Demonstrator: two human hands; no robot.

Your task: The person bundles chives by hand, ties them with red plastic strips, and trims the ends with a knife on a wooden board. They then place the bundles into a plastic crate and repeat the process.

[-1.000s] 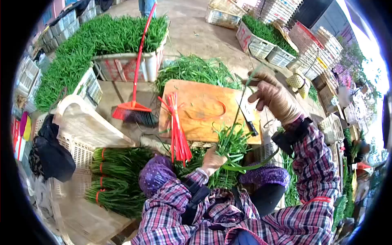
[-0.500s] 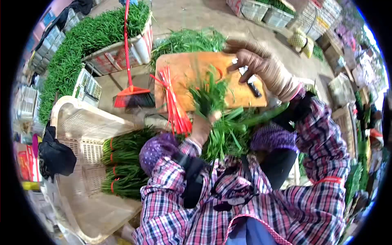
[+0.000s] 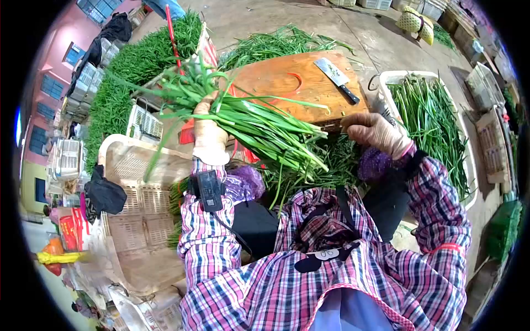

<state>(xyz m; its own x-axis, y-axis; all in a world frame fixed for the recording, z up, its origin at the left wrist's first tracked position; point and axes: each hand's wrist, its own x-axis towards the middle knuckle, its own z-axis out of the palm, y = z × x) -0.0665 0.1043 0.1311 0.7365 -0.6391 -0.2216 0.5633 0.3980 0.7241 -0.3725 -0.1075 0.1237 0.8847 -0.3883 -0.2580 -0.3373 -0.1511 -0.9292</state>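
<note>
Though two hands (image 3: 381, 134), one bunch (image 3: 268, 126) in left (image 3: 208, 122).

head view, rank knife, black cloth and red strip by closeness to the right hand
1. Knife, just beyond the right hand, on the board's right
2. Red strip, mid-board, left of the knife
3. Black cloth, far left, by the crate

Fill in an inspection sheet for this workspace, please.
Surface: wooden board, stained, with small scraps
Job's things: bunch of long greens; cleaver lying on the board
Clutter: curved red strip on the board; loose greens heaped beyond it
Hands: left hand grips the bunch; right hand loosely curled, nothing seen in it
Cables: dark cord at the left forearm device
Surroundings: basket left, filled crate right
</note>
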